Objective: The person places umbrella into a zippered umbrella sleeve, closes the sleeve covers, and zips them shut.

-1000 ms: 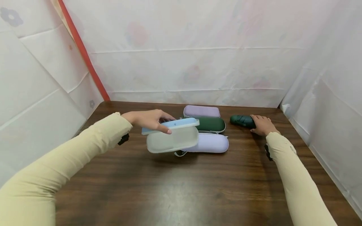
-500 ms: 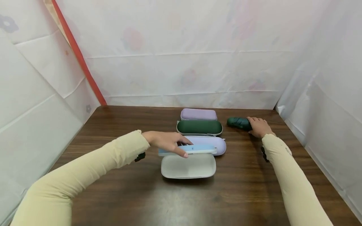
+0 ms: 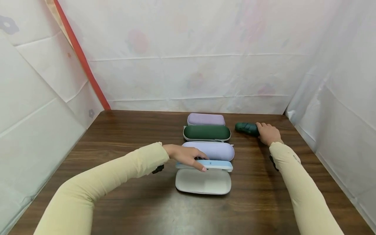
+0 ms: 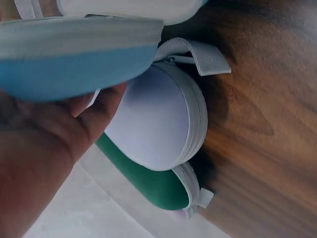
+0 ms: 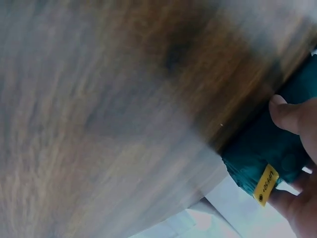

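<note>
My left hand (image 3: pixel 186 156) grips the light blue half of an open glasses case (image 3: pixel 220 164), thumb in front and fingers behind. The case's pale inner half (image 3: pixel 202 182) faces up toward me, low at the table. In the left wrist view the blue shell (image 4: pixel 74 69) covers part of the fingers. Right behind it lies a shut lavender glasses case (image 3: pixel 212 150), with a dark green case (image 3: pixel 205 132) and a purple case (image 3: pixel 205 119) farther back. At the right, my right hand (image 3: pixel 268 133) holds a folded dark green umbrella (image 3: pixel 246 128) bearing a yellow tag (image 5: pixel 266 184).
The brown wooden table (image 3: pixel 141 209) carries all of these things. White patterned sheeting (image 3: pixel 188 75) rises behind it and along both sides, and a red strip (image 3: pixel 83 58) runs down the back left corner.
My left hand has brought the open blue case right and toward me, from over the lavender case's left end down to in front of it. The right hand stays on the umbrella.
</note>
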Action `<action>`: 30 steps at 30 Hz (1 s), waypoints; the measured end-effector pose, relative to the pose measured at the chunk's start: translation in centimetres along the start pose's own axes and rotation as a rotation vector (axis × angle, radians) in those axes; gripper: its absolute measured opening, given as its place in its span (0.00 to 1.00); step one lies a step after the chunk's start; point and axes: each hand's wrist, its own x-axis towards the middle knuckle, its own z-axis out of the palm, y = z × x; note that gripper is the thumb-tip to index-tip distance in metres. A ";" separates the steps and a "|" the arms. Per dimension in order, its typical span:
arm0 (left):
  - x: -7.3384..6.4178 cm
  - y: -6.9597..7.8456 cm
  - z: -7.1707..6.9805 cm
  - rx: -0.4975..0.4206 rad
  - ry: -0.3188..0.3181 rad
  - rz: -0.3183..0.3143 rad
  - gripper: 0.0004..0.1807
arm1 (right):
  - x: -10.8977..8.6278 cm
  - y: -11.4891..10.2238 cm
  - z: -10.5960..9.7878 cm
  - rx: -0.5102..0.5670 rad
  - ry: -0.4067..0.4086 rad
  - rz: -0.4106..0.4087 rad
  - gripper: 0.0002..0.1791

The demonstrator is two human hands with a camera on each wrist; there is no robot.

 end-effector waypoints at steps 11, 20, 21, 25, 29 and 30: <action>0.6 -0.2 0.6 0.006 0.085 -0.038 0.30 | -0.2 -0.1 -0.2 -0.041 0.071 -0.016 0.29; 0.8 -0.7 0.5 -0.003 0.127 -0.025 0.31 | -0.9 0.2 -1.0 -0.015 0.110 -0.040 0.30; 0.9 -0.8 0.5 -0.001 0.130 -0.021 0.31 | -1.0 0.2 -1.2 -0.006 0.107 -0.040 0.31; 1.0 -1.2 0.4 0.009 0.145 -0.009 0.30 | -1.6 0.0 -2.2 0.029 0.083 -0.043 0.32; 1.1 -1.4 0.4 -0.001 0.157 -0.005 0.29 | -2.5 -0.6 -3.6 0.065 0.069 -0.063 0.33; 1.1 -1.5 0.4 -0.002 0.160 -0.004 0.29 | -2.8 -0.7 -4.0 0.074 0.070 -0.070 0.32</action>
